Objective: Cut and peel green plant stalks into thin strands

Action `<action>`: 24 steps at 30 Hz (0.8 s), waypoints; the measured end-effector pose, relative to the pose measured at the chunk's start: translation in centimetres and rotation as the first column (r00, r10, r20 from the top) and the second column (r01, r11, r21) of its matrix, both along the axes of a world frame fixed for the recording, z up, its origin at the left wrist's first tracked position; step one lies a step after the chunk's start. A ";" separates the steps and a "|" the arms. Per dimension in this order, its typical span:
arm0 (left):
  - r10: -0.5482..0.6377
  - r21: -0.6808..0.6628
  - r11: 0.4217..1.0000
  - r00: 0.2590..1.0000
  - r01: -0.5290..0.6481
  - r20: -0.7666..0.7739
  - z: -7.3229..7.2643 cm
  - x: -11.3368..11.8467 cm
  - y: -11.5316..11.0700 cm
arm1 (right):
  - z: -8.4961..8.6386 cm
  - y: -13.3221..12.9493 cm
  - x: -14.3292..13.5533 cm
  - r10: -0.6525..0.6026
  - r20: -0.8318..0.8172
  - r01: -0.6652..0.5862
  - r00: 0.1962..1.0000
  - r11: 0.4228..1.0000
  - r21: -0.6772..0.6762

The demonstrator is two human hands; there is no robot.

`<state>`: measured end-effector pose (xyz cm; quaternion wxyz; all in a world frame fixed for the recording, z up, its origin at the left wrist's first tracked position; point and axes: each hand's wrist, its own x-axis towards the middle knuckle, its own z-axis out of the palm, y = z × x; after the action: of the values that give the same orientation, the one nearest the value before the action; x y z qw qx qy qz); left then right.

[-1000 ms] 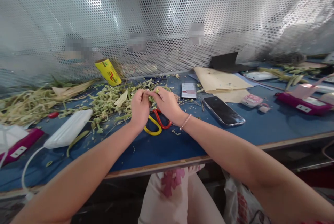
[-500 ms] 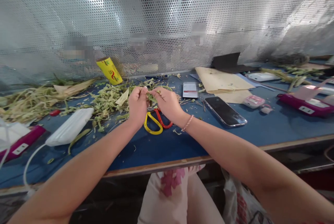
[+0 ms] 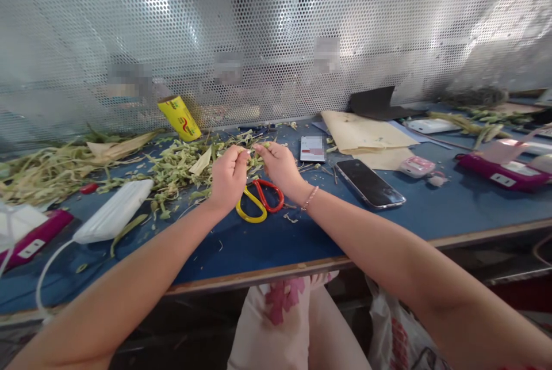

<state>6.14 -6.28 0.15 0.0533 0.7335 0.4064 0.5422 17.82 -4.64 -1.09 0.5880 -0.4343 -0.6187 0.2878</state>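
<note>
Fingertips pinched together, my left hand is closed over the blue table, just right of a heap of green plant pieces. My right hand, also closed, pinches a small green plant piece between thumb and fingers. Only a narrow gap separates the two hands. What my left fingers hold is too small to make out. Below the hands lie scissors with one yellow and one red handle; their blades are hidden.
A yellow tube leans behind the heap. To the right are a small card-like object, a black phone and brown paper. A white power bank with a cable lies left, near a magenta box.
My hands have moved slightly apart, with my right hand shifted a little to the right. More of the red scissor handle shows.
</note>
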 end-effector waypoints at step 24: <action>0.071 -0.088 0.993 0.994 -0.078 -0.084 -1.1 0.7 0.2 | -0.5 -0.7 0.4 -0.114 0.329 0.040 0.938 0.974 0.225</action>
<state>6.86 -6.05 -1.00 0.0497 0.7360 0.4597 0.4945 18.20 -5.38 -1.59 0.5268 -0.4352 -0.7207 0.1168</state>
